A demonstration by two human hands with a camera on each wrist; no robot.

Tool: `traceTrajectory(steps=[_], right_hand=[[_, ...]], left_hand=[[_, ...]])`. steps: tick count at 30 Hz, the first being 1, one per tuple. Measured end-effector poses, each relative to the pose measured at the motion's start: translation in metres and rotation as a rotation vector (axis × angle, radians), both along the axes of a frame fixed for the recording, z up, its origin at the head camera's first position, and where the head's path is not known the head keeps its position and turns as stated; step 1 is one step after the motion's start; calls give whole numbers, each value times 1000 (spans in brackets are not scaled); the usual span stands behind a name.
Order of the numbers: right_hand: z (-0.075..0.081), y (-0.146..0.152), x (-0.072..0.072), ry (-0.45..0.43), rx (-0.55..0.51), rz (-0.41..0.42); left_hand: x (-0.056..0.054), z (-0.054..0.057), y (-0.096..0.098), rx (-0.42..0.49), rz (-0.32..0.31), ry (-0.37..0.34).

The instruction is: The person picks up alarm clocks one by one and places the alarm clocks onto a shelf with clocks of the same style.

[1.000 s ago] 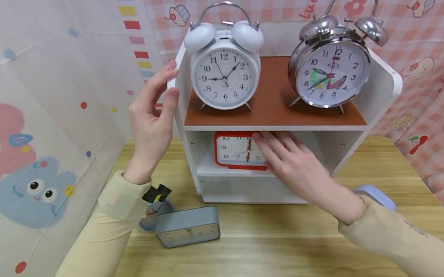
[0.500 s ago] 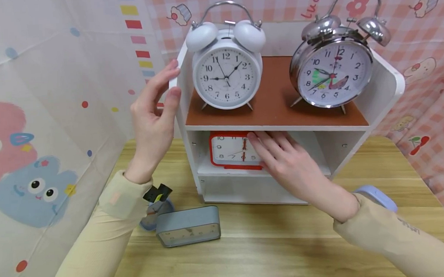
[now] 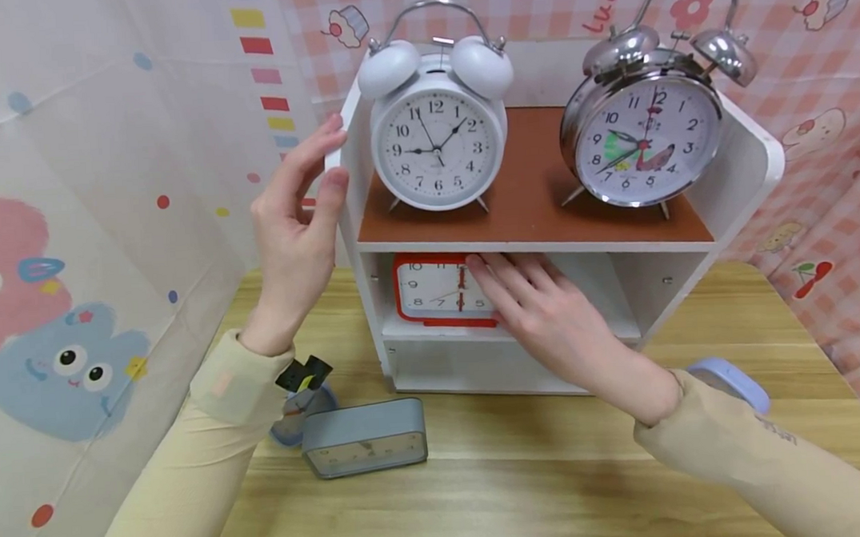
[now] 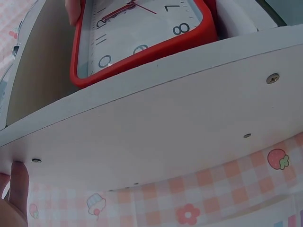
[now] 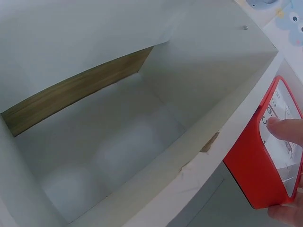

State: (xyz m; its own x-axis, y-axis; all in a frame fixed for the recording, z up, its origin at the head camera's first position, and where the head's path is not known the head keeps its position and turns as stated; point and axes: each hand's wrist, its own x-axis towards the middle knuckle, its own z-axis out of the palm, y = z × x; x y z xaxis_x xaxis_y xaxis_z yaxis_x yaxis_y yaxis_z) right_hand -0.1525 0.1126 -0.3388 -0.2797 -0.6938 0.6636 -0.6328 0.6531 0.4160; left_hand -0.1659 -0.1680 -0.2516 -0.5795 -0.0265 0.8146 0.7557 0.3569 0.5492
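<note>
Inside the middle compartment of a white shelf unit (image 3: pixel 544 246) stands a red alarm clock (image 3: pixel 431 288), its face forward. My right hand (image 3: pixel 558 319) grips its right end and covers part of the face. In the right wrist view one finger (image 5: pixel 284 130) lies over the clock face, another at the edge of the red casing. At the unit's left side panel my left hand (image 3: pixel 294 218) holds the front edge, thumb and index fingertips on it. The left wrist view shows a finger (image 4: pixel 19 187) against the panel's outer face. The clock's back is hidden.
On the brown top board stand a white twin-bell clock (image 3: pixel 439 148) and a chrome twin-bell clock (image 3: pixel 644 139). A grey-blue rectangular clock (image 3: pixel 365 435) and a round blue clock (image 3: pixel 310 414) sit front left on the wooden table (image 3: pixel 512 489). Another blue object (image 3: pixel 730 383) is partly behind the right sleeve.
The red alarm clock has slid left along the middle compartment, together with my right hand. My left hand stays at the side panel.
</note>
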Motion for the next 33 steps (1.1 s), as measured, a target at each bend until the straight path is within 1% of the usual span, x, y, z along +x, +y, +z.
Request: traceTrajectory(steps=[4,11,33], right_hand=[[1,-3,0,1,10,-4],[3,-7,0,1,22,0],[4,-16,-1,3,32,-1]], left_hand=[[-1,0,0,-8,3,2],[0,0,1,10,-3,-1],[-1,-1,0,-2,9,8]])
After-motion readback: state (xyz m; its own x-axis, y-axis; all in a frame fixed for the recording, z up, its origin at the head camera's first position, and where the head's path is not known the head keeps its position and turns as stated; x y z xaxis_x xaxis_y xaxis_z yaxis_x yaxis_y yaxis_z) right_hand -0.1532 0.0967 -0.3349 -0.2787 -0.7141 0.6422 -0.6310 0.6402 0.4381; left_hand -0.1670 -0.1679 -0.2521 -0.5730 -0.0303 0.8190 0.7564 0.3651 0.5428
